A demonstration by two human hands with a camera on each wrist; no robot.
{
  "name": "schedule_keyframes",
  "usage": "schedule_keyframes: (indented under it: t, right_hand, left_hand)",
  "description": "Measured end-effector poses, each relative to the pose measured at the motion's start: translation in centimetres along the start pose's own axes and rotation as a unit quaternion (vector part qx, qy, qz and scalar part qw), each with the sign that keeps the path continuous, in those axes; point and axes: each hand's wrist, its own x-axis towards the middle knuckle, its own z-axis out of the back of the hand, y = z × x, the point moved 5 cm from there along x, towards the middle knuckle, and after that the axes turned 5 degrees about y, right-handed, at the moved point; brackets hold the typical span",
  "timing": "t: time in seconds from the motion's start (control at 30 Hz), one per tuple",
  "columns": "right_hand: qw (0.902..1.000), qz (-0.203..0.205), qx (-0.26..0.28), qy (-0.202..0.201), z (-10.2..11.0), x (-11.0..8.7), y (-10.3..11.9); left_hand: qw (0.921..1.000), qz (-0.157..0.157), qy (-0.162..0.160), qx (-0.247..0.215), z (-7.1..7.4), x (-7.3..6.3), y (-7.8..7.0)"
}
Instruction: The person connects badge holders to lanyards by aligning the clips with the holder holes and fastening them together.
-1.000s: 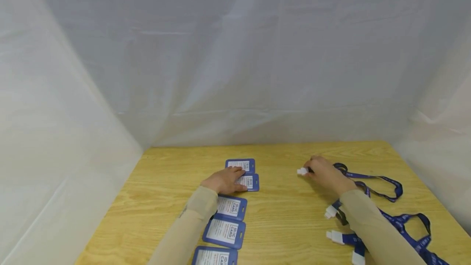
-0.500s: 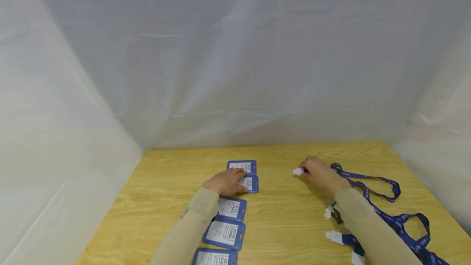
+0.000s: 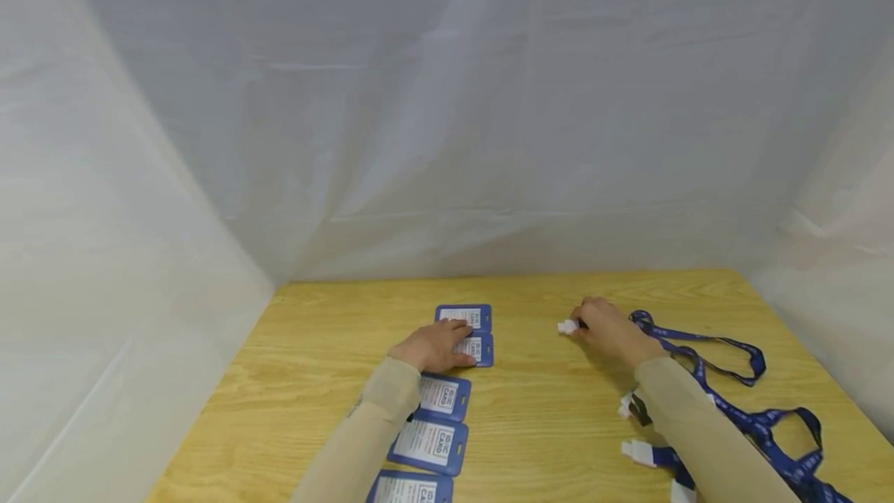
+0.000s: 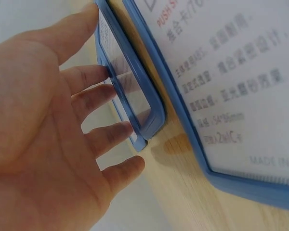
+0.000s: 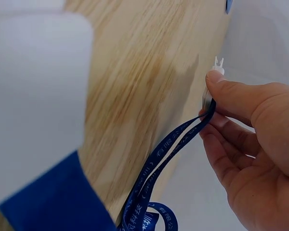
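My left hand [image 3: 434, 345] lies with spread fingers over two blue ID card holders, the far one [image 3: 485, 317] and the nearer one [image 3: 485, 349], which sit edge to edge. In the left wrist view its fingertips touch the holders [image 4: 143, 107], and the palm stays off them. To the right, my right hand [image 3: 613, 330] pinches a dark blue lanyard [image 3: 708, 338] at its end, between thumb and fingers. The lanyard's white two-pronged clip [image 5: 219, 68] pokes out past the thumb, pointing left toward the holders in the head view. The strap trails back onto the table.
Three more blue ID card holders [image 3: 427, 443] lie in a column below the left hand, partly under the sleeve. More blue lanyards [image 3: 771, 419] with white clips [image 3: 637, 452] lie at the right, partly behind the right sleeve. White sheeting [image 3: 489, 138] encloses the wooden table [image 3: 538, 425].
The left hand and the two holders under it have shifted slightly right. My right hand has come a little left with the lanyard end, still pinching it.
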Motion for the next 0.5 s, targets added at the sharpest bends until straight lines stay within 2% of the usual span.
schedule_keyframes:
  t: [0.37, 0.5]
  right_hand:
    - [0.9999, 0.004, -0.011, -0.002, -0.01, 0.39, 0.49]
    - [0.9999, -0.010, -0.007, 0.008, -0.43, 0.58, 0.25]
  left_hand:
    - [1.0000, 0.001, -0.003, 0.007, 0.11, 0.22, -0.31]
    - [0.9999, 0.000, -0.003, 0.015, 0.14, 0.32, -0.45]
